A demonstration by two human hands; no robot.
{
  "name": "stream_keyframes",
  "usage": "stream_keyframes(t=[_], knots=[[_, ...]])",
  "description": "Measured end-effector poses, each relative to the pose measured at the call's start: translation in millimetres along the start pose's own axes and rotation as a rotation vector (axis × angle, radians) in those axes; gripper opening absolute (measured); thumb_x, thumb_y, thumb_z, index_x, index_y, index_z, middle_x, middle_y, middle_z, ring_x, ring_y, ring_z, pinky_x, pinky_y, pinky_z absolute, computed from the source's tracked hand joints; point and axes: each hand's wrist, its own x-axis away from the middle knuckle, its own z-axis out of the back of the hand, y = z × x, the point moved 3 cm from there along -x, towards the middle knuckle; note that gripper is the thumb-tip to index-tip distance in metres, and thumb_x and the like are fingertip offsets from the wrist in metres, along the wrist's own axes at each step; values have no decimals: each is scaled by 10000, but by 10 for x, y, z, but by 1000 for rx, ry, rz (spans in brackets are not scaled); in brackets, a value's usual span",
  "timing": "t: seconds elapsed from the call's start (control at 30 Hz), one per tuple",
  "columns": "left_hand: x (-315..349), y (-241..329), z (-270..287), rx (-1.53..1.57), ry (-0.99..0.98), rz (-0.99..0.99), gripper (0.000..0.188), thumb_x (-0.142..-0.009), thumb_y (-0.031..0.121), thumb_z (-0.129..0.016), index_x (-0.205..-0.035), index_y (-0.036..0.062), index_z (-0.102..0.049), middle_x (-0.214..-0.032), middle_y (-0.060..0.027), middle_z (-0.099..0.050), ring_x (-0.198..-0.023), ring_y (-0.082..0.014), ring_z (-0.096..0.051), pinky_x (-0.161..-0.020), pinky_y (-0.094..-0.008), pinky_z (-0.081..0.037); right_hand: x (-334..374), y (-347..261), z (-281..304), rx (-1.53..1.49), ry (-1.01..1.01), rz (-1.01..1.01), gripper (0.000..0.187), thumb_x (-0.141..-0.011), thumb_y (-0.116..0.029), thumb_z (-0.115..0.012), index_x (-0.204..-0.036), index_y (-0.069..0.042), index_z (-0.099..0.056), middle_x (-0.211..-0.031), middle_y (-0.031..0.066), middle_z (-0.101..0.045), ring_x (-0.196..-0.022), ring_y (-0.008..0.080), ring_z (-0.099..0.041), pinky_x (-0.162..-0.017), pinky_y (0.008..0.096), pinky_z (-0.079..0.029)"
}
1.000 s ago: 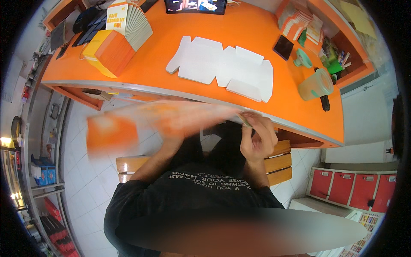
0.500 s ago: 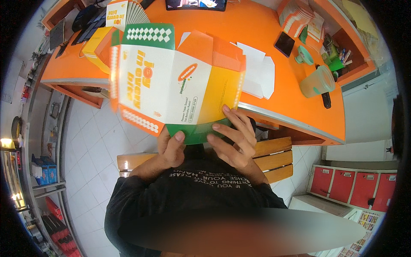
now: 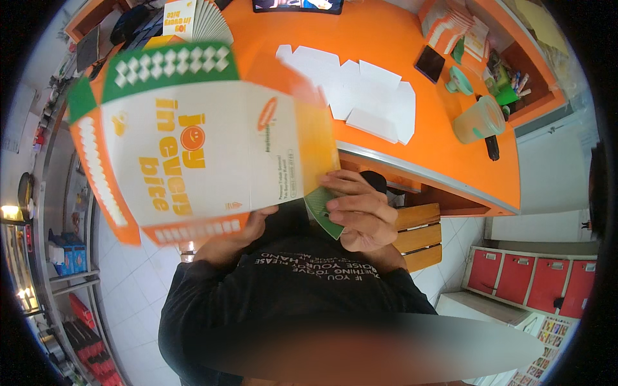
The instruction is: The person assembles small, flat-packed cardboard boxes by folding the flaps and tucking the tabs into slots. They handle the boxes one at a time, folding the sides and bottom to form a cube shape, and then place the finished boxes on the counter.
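I hold a partly folded cardboard food box (image 3: 251, 128) in front of me above the table's near edge. Its printed side, in white, orange, yellow and green, faces up, and its far left end is smeared by motion. My right hand (image 3: 362, 212) is closed on the box's right end, fingers over the yellow panel and a bent green flap. Behind the lower edge, my left hand (image 3: 256, 224) grips the cardboard, mostly hidden by it. Beyond, another flat box blank (image 3: 367, 93) lies white side up on the orange table (image 3: 386, 32).
A fanned stack of box blanks (image 3: 193, 22) stands at the far left. At the right are a phone (image 3: 429, 64), a translucent plastic jar (image 3: 476, 121), its green lid (image 3: 459, 80) and a shelf of paper packaging (image 3: 450, 29). A wooden slatted bench (image 3: 417, 238) stands beside me.
The box has swung left and closer, its right end folding further. My right hand has shifted slightly right; the left hand is now mostly covered. More of the white blank shows.
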Motion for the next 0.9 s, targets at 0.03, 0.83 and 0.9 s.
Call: stream_keyframes(t=[0.03,0.83,0.9], knots=[[0,10,-12,8,9,-3,463,-955,177,-524,-1361,-38,-460,-1339,-159,-564,-1215,-251,-568,-1009,-383,-473,-12,1,-24,-73,20,-23,160,-775,8,-751,-926,27,-705,-966,161,-681,-998,486,-687,-846,567,-574],[117,7,-162,-85,80,-81,484,-975,302,-569,-1346,7,-471,-1305,-124,-583,-1175,-229,-597,-979,-389,-515,125,62,-411,218,-122,-27,358,-616,6,-847,-962,-61,-783,-1140,93,-599,-1043,343,-627,-780,418,-585],[119,15,-152,-87,90,-95,486,-976,312,-573,-1344,10,-472,-1302,-121,-584,-1171,-227,-600,-977,-390,-519,217,101,-370,94,50,-27,382,-604,-10,-863,-975,-45,-779,-1107,105,-588,-985,309,-626,-732,383,-570]])
